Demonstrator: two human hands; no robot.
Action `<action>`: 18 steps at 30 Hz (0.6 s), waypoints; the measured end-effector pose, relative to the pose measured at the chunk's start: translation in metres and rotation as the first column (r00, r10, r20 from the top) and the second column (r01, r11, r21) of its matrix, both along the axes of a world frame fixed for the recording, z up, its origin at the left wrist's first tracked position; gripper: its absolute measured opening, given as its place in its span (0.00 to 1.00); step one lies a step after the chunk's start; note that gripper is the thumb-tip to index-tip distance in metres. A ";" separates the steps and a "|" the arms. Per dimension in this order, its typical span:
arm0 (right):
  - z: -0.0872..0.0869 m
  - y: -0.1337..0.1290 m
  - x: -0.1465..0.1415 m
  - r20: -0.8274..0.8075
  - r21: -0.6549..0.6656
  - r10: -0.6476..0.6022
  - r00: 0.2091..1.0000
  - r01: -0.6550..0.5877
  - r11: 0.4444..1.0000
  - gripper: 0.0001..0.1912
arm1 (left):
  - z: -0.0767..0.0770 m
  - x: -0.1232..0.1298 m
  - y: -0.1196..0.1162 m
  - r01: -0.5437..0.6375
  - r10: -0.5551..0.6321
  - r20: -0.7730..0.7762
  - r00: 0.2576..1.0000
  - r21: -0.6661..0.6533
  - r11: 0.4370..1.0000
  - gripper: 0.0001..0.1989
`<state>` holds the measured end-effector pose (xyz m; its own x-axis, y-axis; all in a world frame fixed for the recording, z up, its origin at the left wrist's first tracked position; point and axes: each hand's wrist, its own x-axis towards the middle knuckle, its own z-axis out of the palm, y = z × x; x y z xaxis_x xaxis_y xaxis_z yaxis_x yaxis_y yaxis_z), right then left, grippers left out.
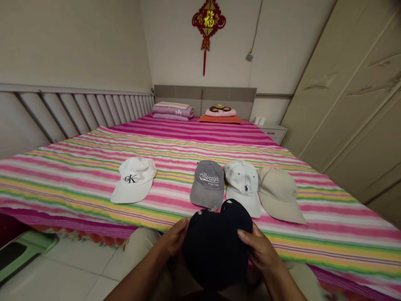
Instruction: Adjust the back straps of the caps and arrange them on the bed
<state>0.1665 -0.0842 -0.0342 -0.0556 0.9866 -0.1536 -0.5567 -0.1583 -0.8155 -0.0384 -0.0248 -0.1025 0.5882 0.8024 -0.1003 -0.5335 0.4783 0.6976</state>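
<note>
Dark cap point(216, 251) held in both hands at the near side of the bed point(175, 173)

The cap is in front of the person's lap, beside the bed's near edge. The left hand point(176, 239) has its grip closed on one side; the right hand point(262, 249) grasps the other, thumb on top and the remaining fingers largely hidden. Holding opposite sides probably keeps the soft cloth spread and steady.

Beyond it, a grey cap point(207, 186), a pale cap point(242, 184) and a beige cap point(278, 192) sit close together in a row, while a white cap point(134, 179) lies well apart on the left. Their brims point roughly towards the person, which leaves the crown fronts easy to see; lying brim and crown down on the flat cover, they seem stable.

The dark cap looks almost black, perhaps navy, with a rounded outline notched at the top and small light marks near that edge. Its surface is too dark to show seams or any lettering, and which part is brim is hard to tell.
</note>
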 end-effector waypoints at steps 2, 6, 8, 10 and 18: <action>0.000 -0.007 0.004 0.012 -0.007 -0.046 0.999 0.046 0.999 0.20 | 0.009 0.005 0.003 -0.024 0.023 0.049 0.999 0.020 0.999 0.11; -0.008 -0.021 0.020 -0.035 -0.063 -0.124 0.992 0.121 0.991 0.18 | 0.022 0.006 0.001 -0.103 0.104 0.133 0.986 -0.018 0.995 0.12; -0.016 -0.027 0.028 -0.040 -0.067 -0.119 0.992 0.116 0.991 0.16 | 0.025 0.004 -0.003 -0.099 0.098 0.136 0.986 -0.004 0.995 0.13; -0.024 -0.032 0.034 -0.031 -0.067 -0.122 0.992 0.119 0.991 0.17 | 0.028 0.004 -0.007 -0.073 0.068 0.126 0.990 0.028 0.997 0.14; -0.035 -0.044 0.036 -0.062 -0.039 -0.170 0.983 0.168 0.985 0.19 | 0.038 0.008 -0.009 0.056 -0.060 0.025 0.998 0.130 0.990 0.16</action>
<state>0.2023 -0.1279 -0.0694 0.1010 0.9770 -0.1880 -0.6292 -0.0836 -0.7727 -0.0308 -0.0336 -0.0641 0.6356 0.7718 0.0197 -0.5284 0.4162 0.7400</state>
